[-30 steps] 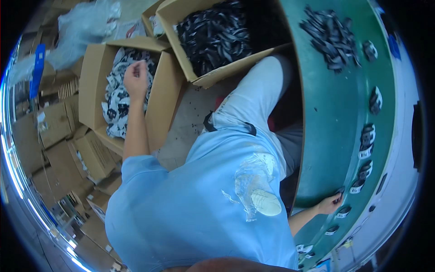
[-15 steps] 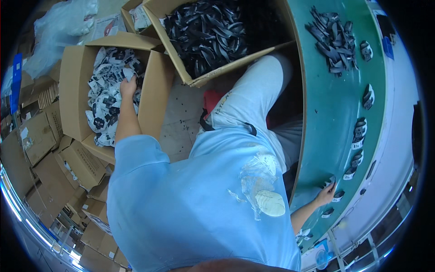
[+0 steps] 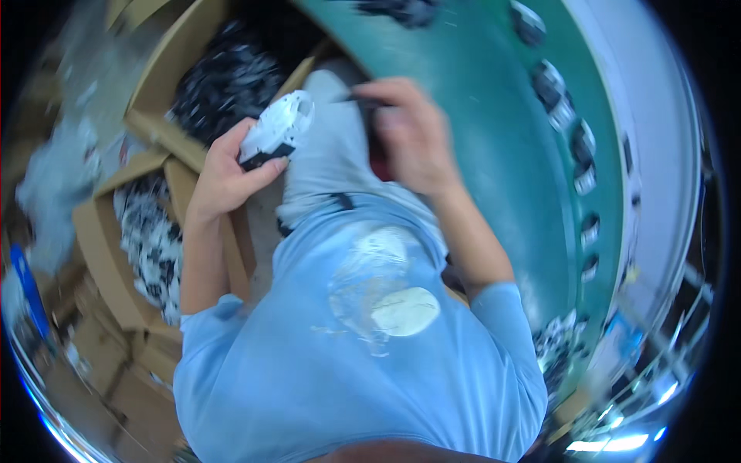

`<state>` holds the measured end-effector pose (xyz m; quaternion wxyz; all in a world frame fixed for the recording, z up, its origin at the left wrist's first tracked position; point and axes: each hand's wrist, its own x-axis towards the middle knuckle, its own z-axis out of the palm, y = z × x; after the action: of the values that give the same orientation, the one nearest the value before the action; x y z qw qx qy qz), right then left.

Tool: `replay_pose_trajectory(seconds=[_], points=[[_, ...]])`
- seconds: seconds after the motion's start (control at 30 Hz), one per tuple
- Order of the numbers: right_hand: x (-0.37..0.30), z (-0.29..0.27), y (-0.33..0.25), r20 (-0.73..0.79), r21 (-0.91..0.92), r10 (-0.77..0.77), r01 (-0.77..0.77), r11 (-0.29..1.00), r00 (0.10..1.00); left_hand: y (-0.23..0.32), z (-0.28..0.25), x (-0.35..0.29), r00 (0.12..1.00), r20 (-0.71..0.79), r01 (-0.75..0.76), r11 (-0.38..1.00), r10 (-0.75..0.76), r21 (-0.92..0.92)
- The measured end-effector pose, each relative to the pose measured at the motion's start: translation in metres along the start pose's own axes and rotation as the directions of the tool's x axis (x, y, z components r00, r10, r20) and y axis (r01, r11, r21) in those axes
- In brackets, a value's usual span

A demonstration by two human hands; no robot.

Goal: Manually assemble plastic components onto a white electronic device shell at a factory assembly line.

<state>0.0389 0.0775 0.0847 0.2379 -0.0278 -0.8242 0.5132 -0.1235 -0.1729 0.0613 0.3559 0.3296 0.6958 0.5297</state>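
My left hand (image 3: 229, 171) is closed around a white-and-black moulded plastic part (image 3: 279, 123), thumb along its lower edge. The part is tilted above my lap, its white side toward me. To the right, my right hand (image 3: 417, 135) hangs over my thigh near the table edge. It is smeared by motion; a small dark shape shows at its fingertips, but I cannot make out whether that is held. Left of my left arm, a carton (image 3: 100, 247) holds many similar white-and-black parts (image 3: 147, 239). Beyond it, a larger carton (image 3: 158, 139) contains black curved pieces (image 3: 224, 89).
A green-topped table (image 3: 478, 131) curves along my right side. Several dark-and-white parts (image 3: 584, 147) stand in a row near its far edge. Black pieces (image 3: 397, 11) lie at its top end, and a cluster of small parts (image 3: 559, 339) at the lower end. Clear plastic sheeting (image 3: 58, 177) lies at left.
My left hand has come up out of the carton with a white-and-black part. My right hand has left the table row and moved in over my lap. The view has turned.
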Motion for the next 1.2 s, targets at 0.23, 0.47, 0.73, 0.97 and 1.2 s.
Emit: replay_pose_trajectory(seconds=[0.23,0.47,0.73,0.97,1.2], points=[[-0.031,0.002,0.021,-0.384,0.269,0.073,0.036,0.962,0.92,0.009,0.103,0.08,0.978,0.16,-0.079,0.949,0.133,-0.306],[-0.055,-0.035,0.017,-0.532,0.655,0.421,0.042,0.754,0.735,0.006,0.135,0.113,0.91,0.388,0.313,0.376,0.144,-0.872],[-0.072,-0.038,0.027,-0.517,0.646,0.485,-0.05,0.761,0.705,0.006,0.159,0.126,0.85,0.453,0.455,0.059,0.27,-0.889],[-0.062,-0.026,0.023,-0.616,0.509,0.344,0.025,0.86,0.708,0.017,0.17,0.118,0.957,0.267,0.197,0.423,0.112,-0.885],[-0.064,-0.038,0.024,-0.567,0.289,0.236,-0.078,0.954,0.789,0.01,0.162,0.115,0.976,0.138,-0.013,0.676,0.169,-0.736]])
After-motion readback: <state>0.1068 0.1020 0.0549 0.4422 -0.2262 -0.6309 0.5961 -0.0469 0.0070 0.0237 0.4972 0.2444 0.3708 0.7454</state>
